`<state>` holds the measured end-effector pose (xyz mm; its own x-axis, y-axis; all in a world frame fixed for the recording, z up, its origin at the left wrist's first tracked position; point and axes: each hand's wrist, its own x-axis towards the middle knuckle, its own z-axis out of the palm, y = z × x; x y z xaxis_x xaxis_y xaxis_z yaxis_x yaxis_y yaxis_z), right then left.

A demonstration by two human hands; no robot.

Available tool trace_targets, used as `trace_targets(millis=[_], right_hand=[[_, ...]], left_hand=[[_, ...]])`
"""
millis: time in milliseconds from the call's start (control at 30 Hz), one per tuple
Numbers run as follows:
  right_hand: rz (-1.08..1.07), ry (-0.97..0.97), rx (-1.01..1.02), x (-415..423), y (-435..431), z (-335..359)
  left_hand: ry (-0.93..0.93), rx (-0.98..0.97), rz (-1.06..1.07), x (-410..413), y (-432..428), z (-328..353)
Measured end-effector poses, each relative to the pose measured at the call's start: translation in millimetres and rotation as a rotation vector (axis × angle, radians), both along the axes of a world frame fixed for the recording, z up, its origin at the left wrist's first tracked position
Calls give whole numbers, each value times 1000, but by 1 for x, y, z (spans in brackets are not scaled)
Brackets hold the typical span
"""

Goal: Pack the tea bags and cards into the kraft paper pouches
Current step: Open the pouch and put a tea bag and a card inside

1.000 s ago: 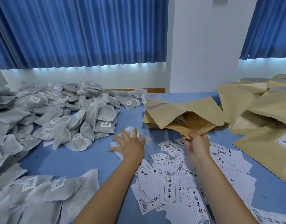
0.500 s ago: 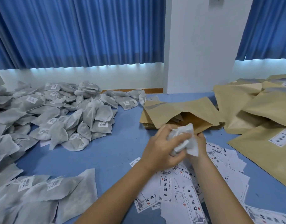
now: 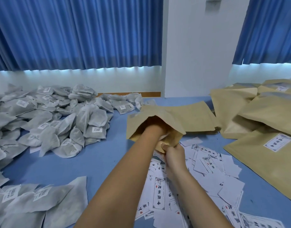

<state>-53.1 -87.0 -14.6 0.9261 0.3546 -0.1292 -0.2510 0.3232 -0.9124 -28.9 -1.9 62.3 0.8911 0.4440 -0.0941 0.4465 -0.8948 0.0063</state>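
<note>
Packing at centre frame: right hand (image 3: 174,155) fingers pinch the lower lip of an open brown kraft paper pouch (image 3: 158,117), left hand (image 3: 155,127) buried inside, grip unseen; hard shoving could tear its mouth.

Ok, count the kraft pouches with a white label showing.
2. The near labelled pouch lies at near right; the far labelled pouch lies at far right, on top of others. The open pouch that the right hand pinches shows none; stacked ones may hide labels.

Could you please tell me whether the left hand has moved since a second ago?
Yes: the left hand moved right and farther from the tea bag pile, into the mouth of the pouch.
</note>
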Motion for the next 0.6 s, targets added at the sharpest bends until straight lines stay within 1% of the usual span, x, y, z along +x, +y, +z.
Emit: trace_targets(millis=[67,133,167,233,267,300,400,500,600], right_hand=[[-48,-12,-37,9,-6,2],[-103,-68,-59,21,-15,5],[-114,-74,-52,26,-19,6],[-92,2,35,32,-25,7],[-73,43,78,33,-27,7],[-63,60,98,33,-27,7],[-35,13,106,27,-20,9],[-5,-75,8,19,-16,8],[64,-79,30,13,-12,9]], left_hand=[[-79,-128,-62,-8,-10,2],[-212,-149,-108,-21,-25,-4],[-308,-101,-128,-29,-31,-8],[-511,58,-199,-50,-41,-21],[-588,84,-237,-59,-41,-27],[-610,102,-265,-66,-38,-31],[-443,241,-263,-68,-23,-36],[-285,118,-151,-52,-14,-32],[-159,49,-6,-32,-9,-15]])
